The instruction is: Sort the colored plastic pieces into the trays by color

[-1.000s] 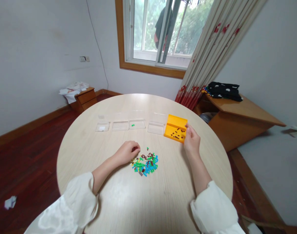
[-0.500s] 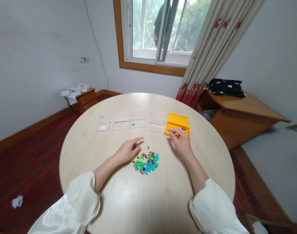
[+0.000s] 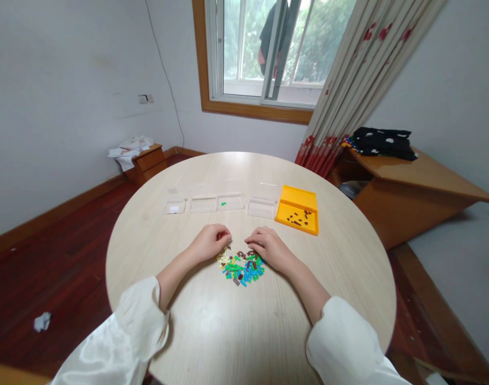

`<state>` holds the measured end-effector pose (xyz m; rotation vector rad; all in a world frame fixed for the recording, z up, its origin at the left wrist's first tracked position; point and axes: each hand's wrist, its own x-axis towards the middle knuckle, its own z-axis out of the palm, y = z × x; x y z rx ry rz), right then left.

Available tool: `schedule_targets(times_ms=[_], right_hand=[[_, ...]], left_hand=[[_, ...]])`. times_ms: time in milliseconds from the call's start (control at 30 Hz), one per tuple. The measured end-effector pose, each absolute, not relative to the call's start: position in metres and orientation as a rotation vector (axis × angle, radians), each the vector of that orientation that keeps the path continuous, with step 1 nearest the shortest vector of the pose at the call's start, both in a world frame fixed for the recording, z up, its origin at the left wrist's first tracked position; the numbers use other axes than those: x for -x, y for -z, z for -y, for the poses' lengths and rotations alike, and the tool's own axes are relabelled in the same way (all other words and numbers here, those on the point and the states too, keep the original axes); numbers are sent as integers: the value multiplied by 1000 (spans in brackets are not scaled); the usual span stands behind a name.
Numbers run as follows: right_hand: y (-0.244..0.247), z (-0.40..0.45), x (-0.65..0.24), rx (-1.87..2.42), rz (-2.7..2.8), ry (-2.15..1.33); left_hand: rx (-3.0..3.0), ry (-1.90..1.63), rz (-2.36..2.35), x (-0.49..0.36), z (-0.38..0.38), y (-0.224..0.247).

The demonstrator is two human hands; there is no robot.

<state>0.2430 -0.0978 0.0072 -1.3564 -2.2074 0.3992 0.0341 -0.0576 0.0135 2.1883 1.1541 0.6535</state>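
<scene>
Bricks (image 3: 250,274) look hard plastic, yellow case (image 3: 299,197) is smooth opaque plastic, small boxes (image 3: 261,209) clear plastic; tabletop (image 3: 228,331) wood-grained, slight sheen; sleeves (image 3: 344,337) satiny cloth

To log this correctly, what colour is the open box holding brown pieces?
The open box is yellow-orange, seen best in the head view.

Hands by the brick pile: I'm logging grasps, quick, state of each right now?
Left hand: curled beside the brick pile; whether it holds anything cannot be told.
Right hand: curled at the pile's right side; whether it holds anything cannot be told.
</scene>
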Motion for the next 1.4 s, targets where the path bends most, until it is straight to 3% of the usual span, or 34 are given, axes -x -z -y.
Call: schedule_targets(times_ms=[533, 867, 1133, 1400], right_hand=[[-18, 103, -240, 1304, 1908, -458], [-32, 95, -279, 1402, 1336, -157], [-23, 85, -329, 1454, 891, -34], [-27, 89, -323, 1434, 902, -53]], left_hand=[[-2368, -442, -1072, -33, 68, -34], [-2505, -353, -1079, -34, 69, -30], [-2432, -404, -1034, -35, 68, -26], [-2331, -555, -1029, -36, 66, -20]])
